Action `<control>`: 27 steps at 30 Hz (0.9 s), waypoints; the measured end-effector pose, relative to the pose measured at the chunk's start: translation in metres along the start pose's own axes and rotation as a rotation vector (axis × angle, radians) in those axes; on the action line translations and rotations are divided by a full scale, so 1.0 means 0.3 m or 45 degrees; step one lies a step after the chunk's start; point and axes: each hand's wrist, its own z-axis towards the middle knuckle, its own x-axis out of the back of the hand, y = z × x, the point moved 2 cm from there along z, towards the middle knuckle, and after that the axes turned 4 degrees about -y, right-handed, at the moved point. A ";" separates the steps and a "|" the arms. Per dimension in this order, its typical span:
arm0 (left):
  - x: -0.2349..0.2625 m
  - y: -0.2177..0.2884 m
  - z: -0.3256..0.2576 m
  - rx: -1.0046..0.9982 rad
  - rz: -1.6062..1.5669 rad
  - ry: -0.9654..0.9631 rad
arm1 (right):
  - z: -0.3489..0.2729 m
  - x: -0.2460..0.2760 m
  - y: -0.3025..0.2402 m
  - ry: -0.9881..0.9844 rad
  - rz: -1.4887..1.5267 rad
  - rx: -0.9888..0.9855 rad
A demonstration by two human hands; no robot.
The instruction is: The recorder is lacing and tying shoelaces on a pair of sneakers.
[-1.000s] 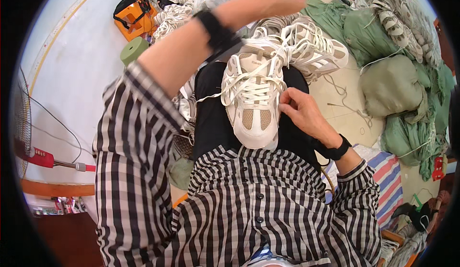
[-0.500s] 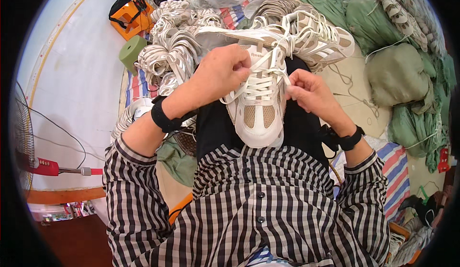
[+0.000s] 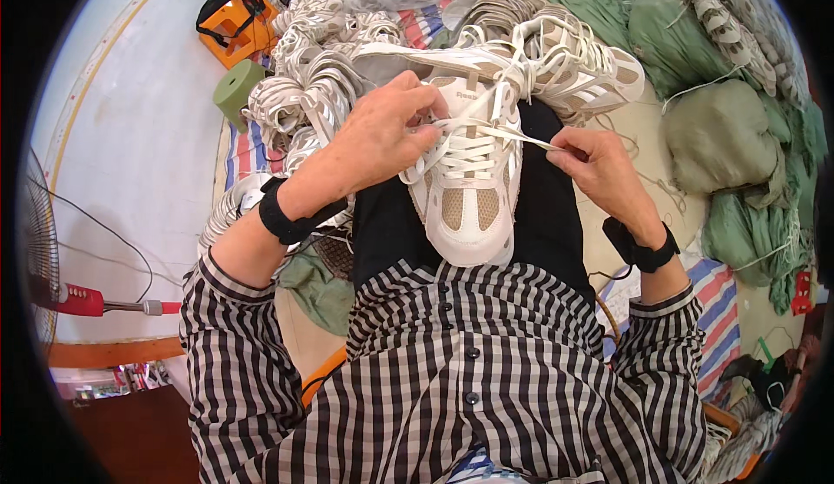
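1. The white and beige sneaker (image 3: 469,193) sits toe-toward-the-body on the person's lap, on black trousers (image 3: 387,223), both hands working at its lacing.
2. The left hand (image 3: 382,136) is curled over the upper eyelets, fingers pinched on the white lace (image 3: 460,141). A second ago this arm was flung high and away, drawing the lace out long; now it is back down on the shoe, so that pull looks finished and the lace drawn through.
3. The right hand (image 3: 599,167) pinches the other lace end tight between thumb and fingers, stretching it sideways off the shoe. It has barely shifted over the last second, holding tension.
4. Judging from that, the lacing is near the top rows, being snugged up.
5. Outward: more laced sneakers (image 3: 573,67) lie just beyond the knees, a heap of white shoe parts (image 3: 304,93) to the left, green sacks (image 3: 721,128) to the right.
6. Farther left, a green block (image 3: 239,89), an orange tool case (image 3: 234,23) and a fan (image 3: 39,249) on the pale floor.
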 end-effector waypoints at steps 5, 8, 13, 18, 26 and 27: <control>-0.009 -0.008 0.001 0.054 -0.210 0.012 | 0.006 -0.021 -0.008 0.370 -0.179 0.200; -0.012 -0.011 0.001 0.128 -0.220 0.016 | 0.005 -0.027 -0.016 0.569 -0.192 0.193; -0.019 0.013 -0.003 -0.004 -0.116 -0.002 | 0.045 -0.041 -0.024 0.613 -0.066 0.102; -0.022 0.007 0.004 0.076 -0.185 -0.019 | 0.089 -0.051 -0.029 0.709 0.465 0.150; -0.020 -0.008 0.005 -0.014 -0.195 0.063 | 0.059 -0.050 -0.023 0.775 0.514 0.269; -0.016 -0.006 0.004 -0.044 -0.204 0.083 | 0.053 -0.053 -0.020 0.778 0.522 0.269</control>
